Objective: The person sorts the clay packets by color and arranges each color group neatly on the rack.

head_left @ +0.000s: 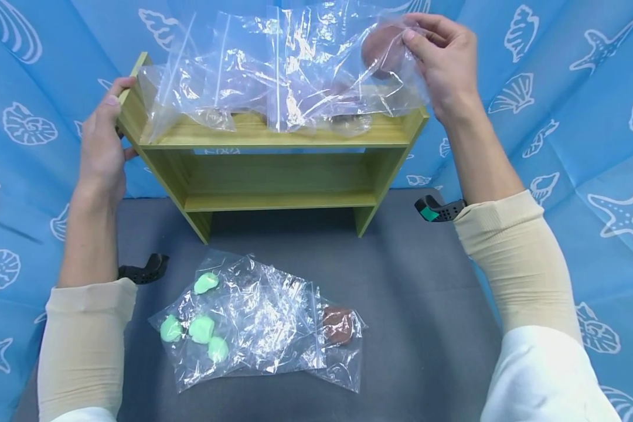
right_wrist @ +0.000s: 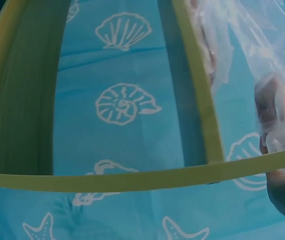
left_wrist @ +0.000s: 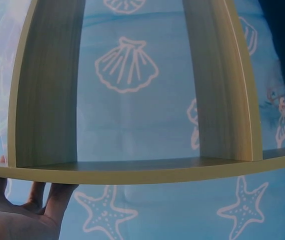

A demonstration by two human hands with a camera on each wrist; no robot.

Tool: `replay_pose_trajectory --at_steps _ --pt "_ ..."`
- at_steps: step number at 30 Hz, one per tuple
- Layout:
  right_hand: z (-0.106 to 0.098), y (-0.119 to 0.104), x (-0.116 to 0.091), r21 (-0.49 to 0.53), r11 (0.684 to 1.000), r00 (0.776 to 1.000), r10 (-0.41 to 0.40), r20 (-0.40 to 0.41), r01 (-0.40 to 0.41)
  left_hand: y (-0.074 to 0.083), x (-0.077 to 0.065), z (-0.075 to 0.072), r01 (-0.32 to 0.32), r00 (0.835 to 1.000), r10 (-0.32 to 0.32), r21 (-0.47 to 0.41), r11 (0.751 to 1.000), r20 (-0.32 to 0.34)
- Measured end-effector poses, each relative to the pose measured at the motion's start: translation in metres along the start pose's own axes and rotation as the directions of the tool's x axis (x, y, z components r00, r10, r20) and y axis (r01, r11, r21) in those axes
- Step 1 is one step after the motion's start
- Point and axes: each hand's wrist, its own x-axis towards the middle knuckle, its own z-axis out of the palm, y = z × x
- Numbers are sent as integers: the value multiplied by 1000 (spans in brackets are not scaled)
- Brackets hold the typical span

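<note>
In the head view, my left hand (head_left: 103,138) holds the left side panel of a small two-tier wooden shelf (head_left: 279,202). The left wrist view shows its fingers (left_wrist: 55,205) against the outside of that panel. My right hand (head_left: 450,64) pinches the corner of a clear zip bag (head_left: 343,88) above the shelf's right end. Inside that bag is a flat, round brown piece (head_left: 381,51). More clear zip bags (head_left: 206,88) overlap along the top tier; their contents are partly hidden by glare.
Clear bags (head_left: 264,316) lie on the grey table (head_left: 417,305) before the shelf, with several pale green lumps (head_left: 201,329) and a round brown piece (head_left: 337,325) inside. A blue curtain (head_left: 548,140) with white shell prints hangs behind and around.
</note>
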Motion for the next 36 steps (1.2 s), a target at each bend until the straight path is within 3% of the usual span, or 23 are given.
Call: replay_pose_trajectory --at_steps 7,19,26,31,36 --pt "-8 11 -1 -207 978 1000 -19 -11 16 1 0 1 -9 1000 9 -3 1000 2" --pt "-15 20 -9 -311 950 1000 -12 2 12 1 1 4 -41 999 41 3 999 2" --pt "-22 20 -14 -158 987 1000 24 7 -23 1 2 5 -26 1000 26 -8 1000 2" --pt "-28 21 -23 -121 993 1000 5 4 -4 3 4 5 13 1000 -13 -22 1000 -2" --pt "-32 22 -36 0 999 999 -40 -1 40 3 4 4 9 1000 -9 -17 1000 2"
